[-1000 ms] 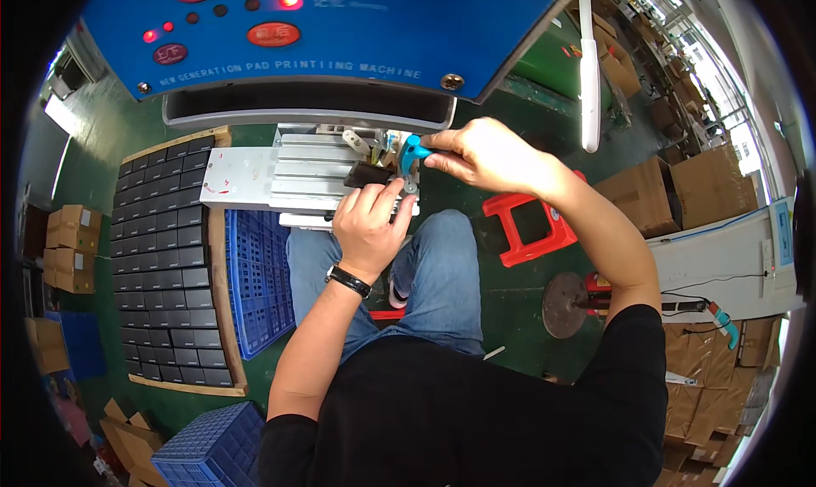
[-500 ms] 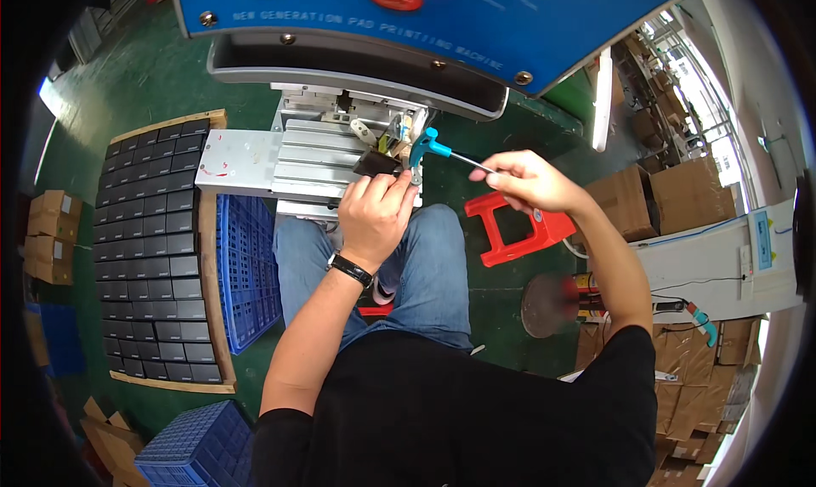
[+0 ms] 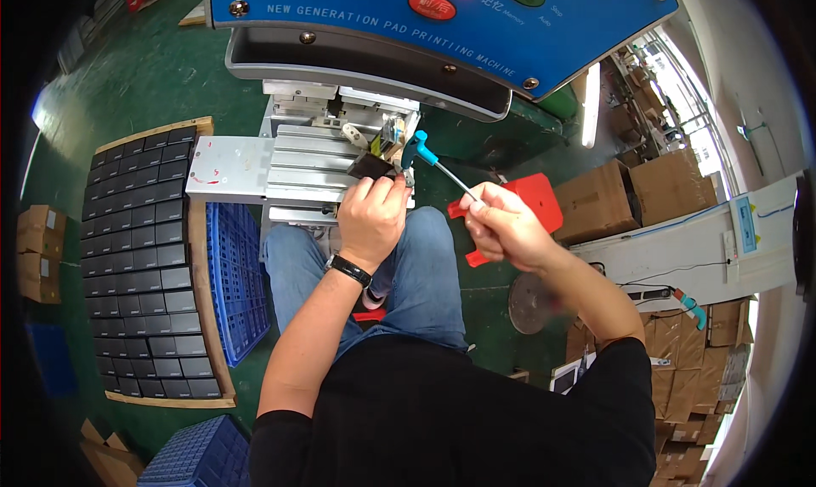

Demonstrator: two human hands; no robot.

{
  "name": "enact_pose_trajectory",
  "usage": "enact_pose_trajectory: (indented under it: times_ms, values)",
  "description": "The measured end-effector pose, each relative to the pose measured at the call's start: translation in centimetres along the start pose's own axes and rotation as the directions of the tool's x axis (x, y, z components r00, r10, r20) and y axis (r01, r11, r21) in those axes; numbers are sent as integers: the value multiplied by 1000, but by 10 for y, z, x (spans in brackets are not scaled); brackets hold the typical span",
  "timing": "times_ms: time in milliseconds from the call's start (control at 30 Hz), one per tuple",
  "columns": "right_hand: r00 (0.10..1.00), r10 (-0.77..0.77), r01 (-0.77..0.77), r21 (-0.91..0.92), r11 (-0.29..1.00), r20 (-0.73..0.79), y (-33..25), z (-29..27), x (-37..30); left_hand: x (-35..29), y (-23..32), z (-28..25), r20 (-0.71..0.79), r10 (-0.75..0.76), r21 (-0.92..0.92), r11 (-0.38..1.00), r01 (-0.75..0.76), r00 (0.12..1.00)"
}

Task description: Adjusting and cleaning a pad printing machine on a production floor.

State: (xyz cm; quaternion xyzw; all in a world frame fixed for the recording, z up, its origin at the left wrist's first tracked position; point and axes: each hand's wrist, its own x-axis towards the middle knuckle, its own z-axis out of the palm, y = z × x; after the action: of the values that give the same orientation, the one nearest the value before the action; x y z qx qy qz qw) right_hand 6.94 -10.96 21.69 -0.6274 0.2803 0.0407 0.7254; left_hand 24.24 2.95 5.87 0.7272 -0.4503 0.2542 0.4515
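In my right hand [image 3: 507, 225] is a T-handle hex key with a blue handle [image 3: 420, 150]; my fingers pinch the far end of its metal shaft [image 3: 453, 178]. The handle points up and left, beside the work fixture. My left hand [image 3: 371, 215], a black watch on its wrist, has its fingers bent together at the near edge of a dark block [image 3: 371, 166]. Those fingertips reach a small metal part [image 3: 408, 178] at the fixture's right end; what they grip is hidden. The block sits tilted on a slotted metal bed [image 3: 310, 160].
Above the bed hangs a machine's blue panel [image 3: 374, 15] with coloured buttons. Stacked black boxes [image 3: 144, 266] and blue crates [image 3: 236, 283] stand left. A red stool [image 3: 537, 200], a round disc [image 3: 529, 303] and brown cartons [image 3: 591, 200] are on the right.
My right hand has come nearer my body and slightly left, so the hex key slants more steeply. The left hand stays at the fixture. The whole view has shifted a little.
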Motion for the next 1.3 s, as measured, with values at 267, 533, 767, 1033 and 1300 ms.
enact_pose_trajectory:
  times_ms: [267,533,767,1033,1300]
  values:
    - [994,-105,108,217,970,-25,21,61,-4,0,1,0,18,-8,-5,1000,8,1000]
    - [985,9,-43,191,981,174,4,25,9,2,0,-5,7,1,-46,999,-1,1000]
    - [972,-155,97,300,949,176,10,17,73,4,6,-31,83,-24,-193,980,39,996]
    - [983,-160,102,461,881,88,13,27,67,57,-29,-67,94,-140,-232,960,158,986]
    - [968,-244,193,468,863,51,53,3,-4,108,-61,-43,658,-227,-304,792,530,718]
